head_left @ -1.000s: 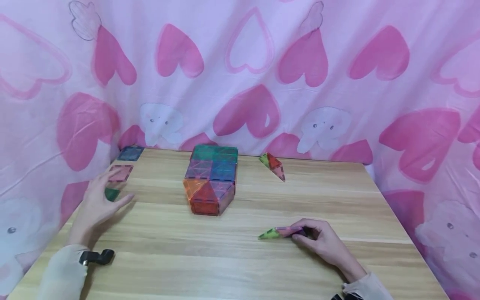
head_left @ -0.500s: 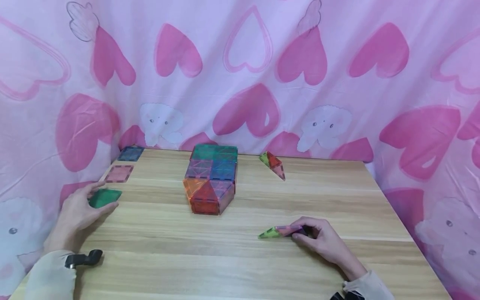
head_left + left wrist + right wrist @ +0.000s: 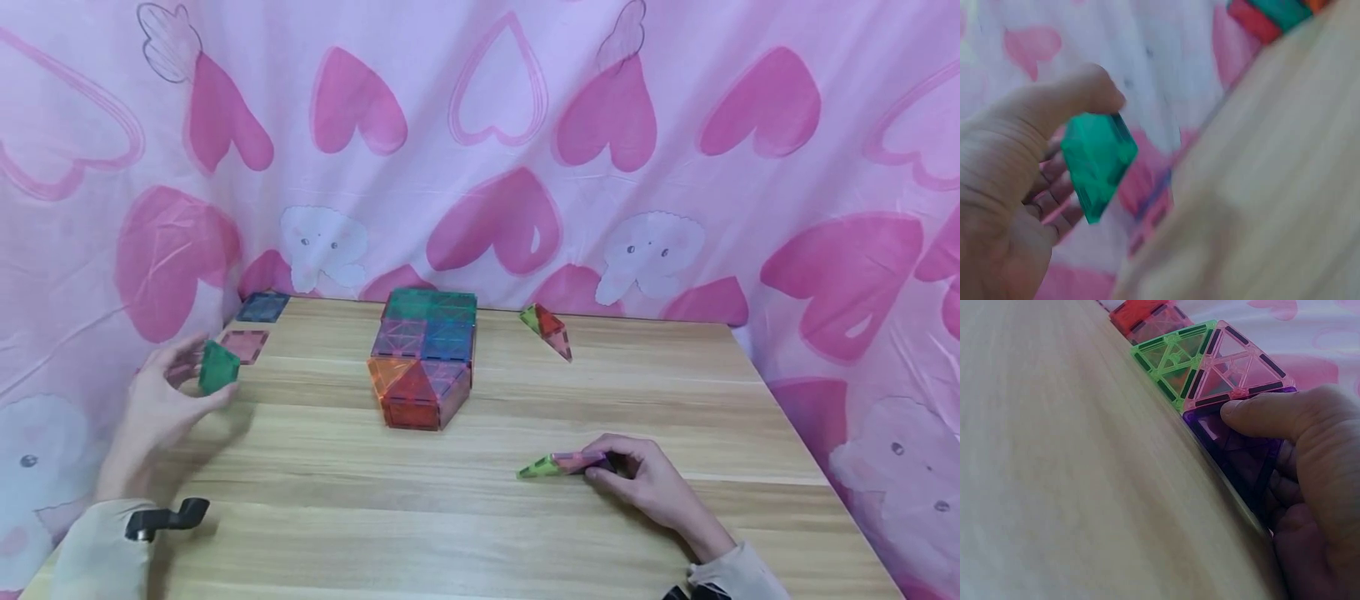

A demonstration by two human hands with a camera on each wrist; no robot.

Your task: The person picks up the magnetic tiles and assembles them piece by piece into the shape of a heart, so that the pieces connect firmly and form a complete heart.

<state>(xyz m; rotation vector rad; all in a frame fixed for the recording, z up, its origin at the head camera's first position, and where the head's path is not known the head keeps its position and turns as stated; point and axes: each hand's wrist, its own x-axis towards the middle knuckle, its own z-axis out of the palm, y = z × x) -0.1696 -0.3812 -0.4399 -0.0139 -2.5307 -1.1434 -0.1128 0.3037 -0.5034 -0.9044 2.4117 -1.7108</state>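
Note:
At the table's left side, my left hand [image 3: 153, 408] pinches a green magnetic tile [image 3: 218, 367] between thumb and fingers. The left wrist view shows the same green tile [image 3: 1099, 159] tilted, with the thumb at its top edge and fingers behind. Right of centre, my right hand [image 3: 648, 485] grips a joined strip of triangular magnetic tiles. In the right wrist view the strip runs from a light green triangle [image 3: 1175, 359] through a pink triangle [image 3: 1235, 365] to a purple triangle [image 3: 1241, 447]; thumb and fingers hold the purple end, partly hiding it.
A closed block of coloured magnetic tiles [image 3: 448, 340] stands mid-table towards the back. Right of it lies a joined group of small triangles [image 3: 547, 325]. A pink square tile [image 3: 247, 345] and a dark blue tile [image 3: 262, 307] lie at the back left. Heart-patterned curtain [image 3: 495, 100] surrounds the table [image 3: 360, 517].
My left hand reached the green tile, drew it towards the left, then lifted it off the table and tilted it up. My right hand has kept its place with the triangle strip.

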